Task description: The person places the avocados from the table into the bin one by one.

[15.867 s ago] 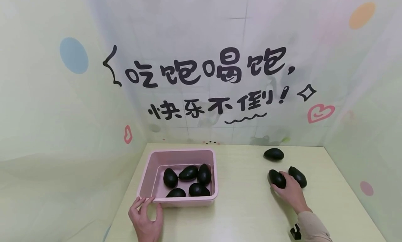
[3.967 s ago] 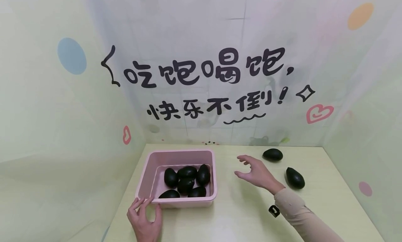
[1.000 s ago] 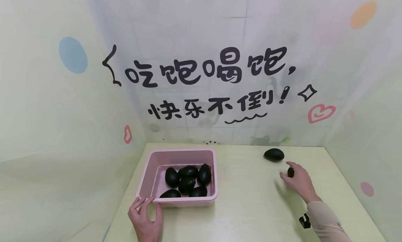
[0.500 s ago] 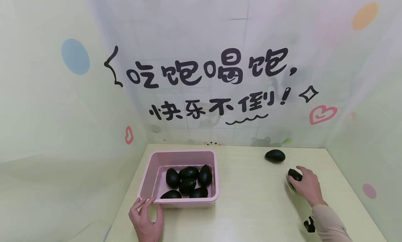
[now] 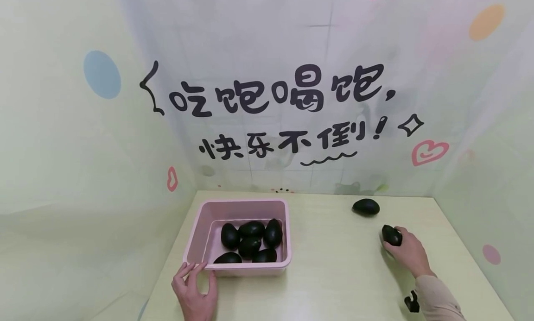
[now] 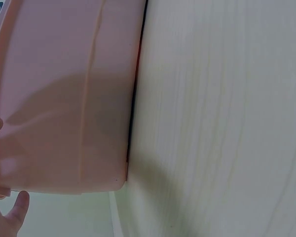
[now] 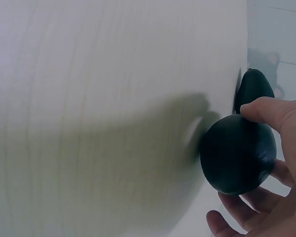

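Toward the right side of the table my right hand [image 5: 410, 254] grips a dark green avocado [image 5: 391, 235]. In the right wrist view, thumb and fingers curve round that avocado [image 7: 238, 155], its blunt end facing the camera. My left hand [image 5: 194, 288] holds the near left corner of a pink plastic tub [image 5: 288, 233], its fingertips at the rim and its thumb against the front wall. Inside the tub lie several dark avocados [image 5: 251, 229], the nearest partly hidden by the front rim. Another avocado [image 5: 366, 207] lies alone near the table's back edge.
The pale wooden table [image 5: 329, 265] meets a printed fabric backdrop [image 5: 267, 43] at its back and sides. A small black clip-like piece [image 5: 412, 302] sits beside my right sleeve [image 5: 438, 295].
Over the last second my right hand has closed round the right-hand avocado. Earlier, another avocado near it left the table, and the tub holds one more. My left hand stays at the tub.
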Motion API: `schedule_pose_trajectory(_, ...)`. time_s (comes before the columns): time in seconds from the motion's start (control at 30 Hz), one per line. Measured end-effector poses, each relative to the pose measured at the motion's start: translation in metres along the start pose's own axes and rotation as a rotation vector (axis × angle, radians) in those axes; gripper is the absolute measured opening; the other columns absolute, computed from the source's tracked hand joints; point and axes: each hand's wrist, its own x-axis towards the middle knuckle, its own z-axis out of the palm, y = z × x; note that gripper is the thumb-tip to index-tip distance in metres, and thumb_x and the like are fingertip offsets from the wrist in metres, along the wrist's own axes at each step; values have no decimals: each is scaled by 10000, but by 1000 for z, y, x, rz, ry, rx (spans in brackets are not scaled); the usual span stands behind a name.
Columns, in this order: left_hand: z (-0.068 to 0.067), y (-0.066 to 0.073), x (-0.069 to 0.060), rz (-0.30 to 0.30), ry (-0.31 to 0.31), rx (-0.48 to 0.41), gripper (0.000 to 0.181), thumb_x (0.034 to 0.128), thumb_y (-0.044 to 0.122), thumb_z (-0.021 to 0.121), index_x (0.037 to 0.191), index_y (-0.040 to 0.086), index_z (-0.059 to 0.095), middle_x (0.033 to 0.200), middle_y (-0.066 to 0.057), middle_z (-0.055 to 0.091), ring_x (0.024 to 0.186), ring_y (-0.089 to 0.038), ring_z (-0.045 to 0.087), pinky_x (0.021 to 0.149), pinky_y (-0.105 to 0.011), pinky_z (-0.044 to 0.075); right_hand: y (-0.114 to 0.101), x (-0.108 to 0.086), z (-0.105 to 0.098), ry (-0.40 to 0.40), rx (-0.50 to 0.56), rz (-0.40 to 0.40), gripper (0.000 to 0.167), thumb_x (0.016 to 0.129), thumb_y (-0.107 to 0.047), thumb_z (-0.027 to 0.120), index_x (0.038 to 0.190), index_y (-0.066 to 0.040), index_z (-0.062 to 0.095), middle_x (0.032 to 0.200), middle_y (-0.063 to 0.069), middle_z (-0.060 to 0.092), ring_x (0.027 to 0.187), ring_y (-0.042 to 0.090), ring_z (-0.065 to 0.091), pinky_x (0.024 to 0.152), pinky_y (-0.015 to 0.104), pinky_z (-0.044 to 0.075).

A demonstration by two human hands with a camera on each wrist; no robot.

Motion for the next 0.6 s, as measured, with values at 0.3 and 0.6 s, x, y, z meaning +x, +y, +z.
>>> schedule_pose_trajectory(0.3, 1, 2, 0, 40, 21, -3, 330, 735, -55, 780, 1063, -33, 749, 1198, -335, 506, 1414, -107, 365, 1111, -30, 320, 1, -3, -2, 3, -1, 1, 765, 933, -303, 762, 1473, 136, 442, 1344, 465, 561, 1180, 608, 595, 926, 676, 530)
schedule_pose_trajectory(0.6, -1, 2, 0, 4, -7, 7, 333, 748, -39, 781, 1079, -25, 751, 1215, -320, 501, 1430, -112, 362, 1104, -50, 303, -6, -7, -3, 29, 28, -18, 754, 927, -313, 762, 1472, 114, 464, 1353, 444, 575, 1168, 586, 613, 900, 659, 541)
